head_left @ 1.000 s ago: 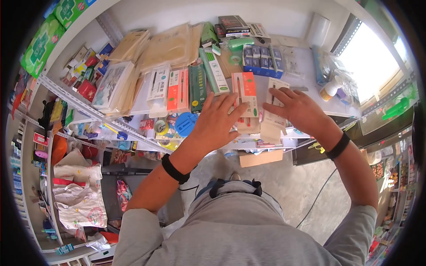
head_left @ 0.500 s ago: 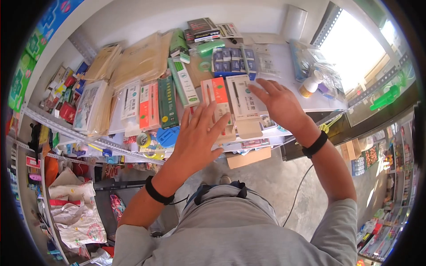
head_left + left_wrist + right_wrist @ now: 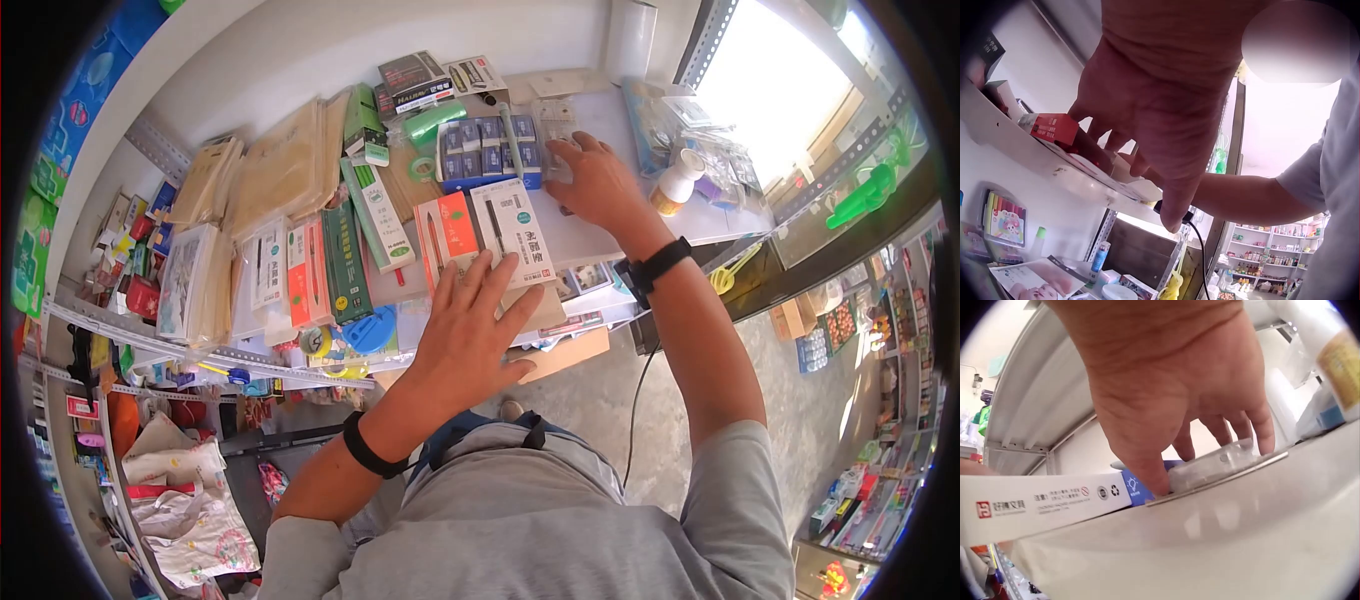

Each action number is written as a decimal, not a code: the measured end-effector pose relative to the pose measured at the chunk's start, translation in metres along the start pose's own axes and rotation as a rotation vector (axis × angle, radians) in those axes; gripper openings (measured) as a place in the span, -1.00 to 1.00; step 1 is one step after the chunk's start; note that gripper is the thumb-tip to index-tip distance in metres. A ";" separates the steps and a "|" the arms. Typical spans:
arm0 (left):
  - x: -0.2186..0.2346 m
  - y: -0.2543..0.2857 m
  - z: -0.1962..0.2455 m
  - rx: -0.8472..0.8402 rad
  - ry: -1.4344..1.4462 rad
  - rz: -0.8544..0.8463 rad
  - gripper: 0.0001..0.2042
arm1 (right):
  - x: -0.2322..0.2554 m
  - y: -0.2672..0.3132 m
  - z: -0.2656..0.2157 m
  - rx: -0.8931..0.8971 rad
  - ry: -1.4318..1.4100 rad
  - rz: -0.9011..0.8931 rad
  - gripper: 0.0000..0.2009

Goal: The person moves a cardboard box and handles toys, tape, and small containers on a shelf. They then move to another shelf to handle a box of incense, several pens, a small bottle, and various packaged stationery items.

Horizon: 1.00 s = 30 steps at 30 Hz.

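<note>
In the head view my left hand [image 3: 465, 345] has its fingers spread, fingertips at the near ends of a red-and-white pen box [image 3: 449, 232] and a white pen box [image 3: 515, 235] lying side by side. My right hand [image 3: 603, 190] reaches down to the shelf, just right of a blue box of erasers [image 3: 487, 150]. The right wrist view shows its thumb and fingers curled down around a clear plastic packet [image 3: 1213, 465]. A thin flat strip [image 3: 1222, 478] lies along the packet's near side. The white box's printed side [image 3: 1041, 503] stands left of the thumb.
Left on the shelf [image 3: 690, 215] lie a green box [image 3: 346, 262], another red-and-white pen box [image 3: 308, 275] and brown paper envelopes [image 3: 285, 165]. A white bottle [image 3: 678, 182] and bagged goods [image 3: 715, 150] stand at the right. A black cable [image 3: 636, 415] hangs below.
My right hand has left the white box and moved back to the clear packet. The white box now lies closer against the red-and-white one. My left hand stays at the boxes' near ends.
</note>
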State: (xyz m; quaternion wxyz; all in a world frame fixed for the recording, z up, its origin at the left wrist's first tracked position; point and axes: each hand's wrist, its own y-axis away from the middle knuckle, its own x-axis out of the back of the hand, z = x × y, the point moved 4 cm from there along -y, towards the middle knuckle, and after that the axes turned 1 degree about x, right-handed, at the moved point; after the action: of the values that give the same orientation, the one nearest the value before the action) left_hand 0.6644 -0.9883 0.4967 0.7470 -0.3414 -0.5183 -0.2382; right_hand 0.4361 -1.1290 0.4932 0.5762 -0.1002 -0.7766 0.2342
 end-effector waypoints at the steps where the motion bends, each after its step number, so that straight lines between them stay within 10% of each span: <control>1: -0.001 0.000 -0.001 -0.002 -0.001 -0.002 -0.17 | -0.005 -0.003 0.003 -0.014 -0.003 -0.055 -0.51; 7: -0.002 0.002 -0.006 0.000 0.021 0.012 -0.25 | -0.008 -0.012 0.018 -0.230 0.035 -0.076 -0.53; 10: -0.003 0.004 -0.007 0.002 0.032 0.013 -0.28 | -0.006 -0.005 0.031 -0.205 -0.150 0.258 -0.55; 13: -0.003 0.004 -0.010 0.003 0.034 0.008 -0.29 | 0.009 0.002 0.033 -0.613 -0.627 0.175 -0.62; 19: -0.006 0.003 -0.011 -0.011 0.049 0.027 -0.33 | 0.008 0.018 0.026 -0.841 -1.553 0.361 -0.59; 30: -0.002 0.000 -0.010 -0.011 0.054 -0.001 -0.34 | -0.014 0.036 0.028 -0.943 -1.682 0.423 -0.47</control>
State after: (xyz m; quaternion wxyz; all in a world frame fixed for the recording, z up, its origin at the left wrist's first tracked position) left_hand 0.6696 -0.9952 0.4921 0.7589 -0.3385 -0.4967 -0.2506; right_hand 0.4100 -1.1107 0.4583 -0.3166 -0.2571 -0.9130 -0.0064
